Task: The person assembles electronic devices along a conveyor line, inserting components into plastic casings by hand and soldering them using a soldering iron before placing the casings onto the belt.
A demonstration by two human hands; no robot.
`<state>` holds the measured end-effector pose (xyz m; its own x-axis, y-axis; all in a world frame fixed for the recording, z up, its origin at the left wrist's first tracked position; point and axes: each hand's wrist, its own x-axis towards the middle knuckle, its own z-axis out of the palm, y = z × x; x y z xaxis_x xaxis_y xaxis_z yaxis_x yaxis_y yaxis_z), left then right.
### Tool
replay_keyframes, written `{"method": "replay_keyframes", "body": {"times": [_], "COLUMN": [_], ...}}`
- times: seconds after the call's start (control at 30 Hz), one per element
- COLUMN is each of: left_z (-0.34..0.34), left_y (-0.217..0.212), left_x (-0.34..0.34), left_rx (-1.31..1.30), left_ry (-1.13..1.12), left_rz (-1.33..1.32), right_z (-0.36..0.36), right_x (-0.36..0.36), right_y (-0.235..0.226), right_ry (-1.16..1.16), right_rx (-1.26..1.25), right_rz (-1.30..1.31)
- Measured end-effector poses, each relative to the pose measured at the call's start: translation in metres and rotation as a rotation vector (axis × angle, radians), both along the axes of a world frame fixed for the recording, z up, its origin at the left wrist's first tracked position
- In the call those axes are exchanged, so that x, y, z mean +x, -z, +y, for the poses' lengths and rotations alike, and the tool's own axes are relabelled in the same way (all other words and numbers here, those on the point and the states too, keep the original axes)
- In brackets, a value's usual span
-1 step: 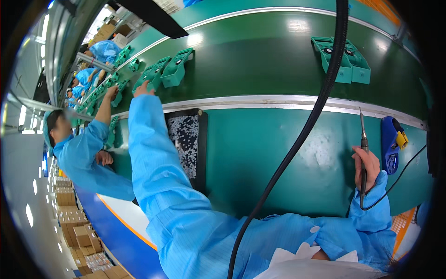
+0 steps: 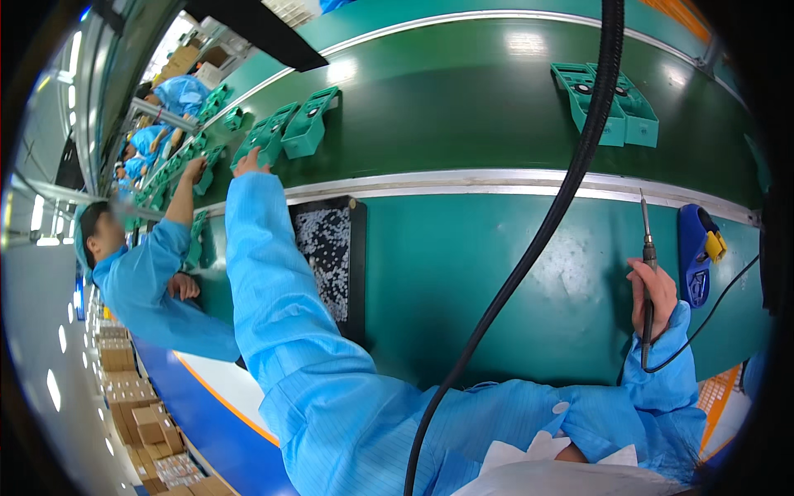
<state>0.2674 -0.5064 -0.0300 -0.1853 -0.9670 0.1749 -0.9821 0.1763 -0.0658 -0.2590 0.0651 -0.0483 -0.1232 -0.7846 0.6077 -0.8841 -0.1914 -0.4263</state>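
Note:
My left hand (image 2: 251,162) reaches out to the far left onto the green belt. Its fingers are at the near end of a green plastic housing (image 2: 269,131) and seem to grip its edge; the thumb side is partly hidden. Right beside that, another green housing (image 2: 305,132) with a dark round part stands on the belt. In my right hand (image 2: 655,293) is a soldering iron (image 2: 649,250), its metal tip pointing away from me and its thin cord looping below. The blue iron stand (image 2: 695,256) with a yellow piece is just to the right of this hand.
A black tray (image 2: 357,273) of small white pieces lies beside my left forearm. Two more green housings (image 2: 641,124) stand at the belt's right. A thick black cable (image 2: 529,256) crosses the view. A co-worker (image 2: 145,273) at left reaches toward other housings. A metal rail (image 2: 463,179) edges the belt.
The whole view has shifted very slightly. My left hand stays at the same green housing, and my right hand keeps the soldering iron in the same place.

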Motion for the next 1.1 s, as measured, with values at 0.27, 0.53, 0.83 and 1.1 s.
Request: {"method": "replay_keyframes", "body": {"times": [0.27,0.53,0.83,1.1], "left_z": [-0.057,-0.046,-0.018,0.018], "left_y": [0.029,0.021,0.004,-0.027], "left_x": [-0.002,-0.042,-0.112,-0.131], "left_rx": [-0.067,0.180,0.396,0.300], "left_ry": [0.192,0.181,0.394,0.428], "left_rz": [-0.095,0.269,0.024,0.119], "right_z": [-0.006,-0.008,-0.009,-0.015], "right_x": [0.000,0.003,0.007,0.001], "right_y": [-0.003,-0.002,-0.007,0.002], "right_ry": [0.027,0.057,0.131,0.108], "right_rx": [0.039,0.035,-0.039,-0.147], "right_rz": [0.062,0.083,0.105,0.067]}}
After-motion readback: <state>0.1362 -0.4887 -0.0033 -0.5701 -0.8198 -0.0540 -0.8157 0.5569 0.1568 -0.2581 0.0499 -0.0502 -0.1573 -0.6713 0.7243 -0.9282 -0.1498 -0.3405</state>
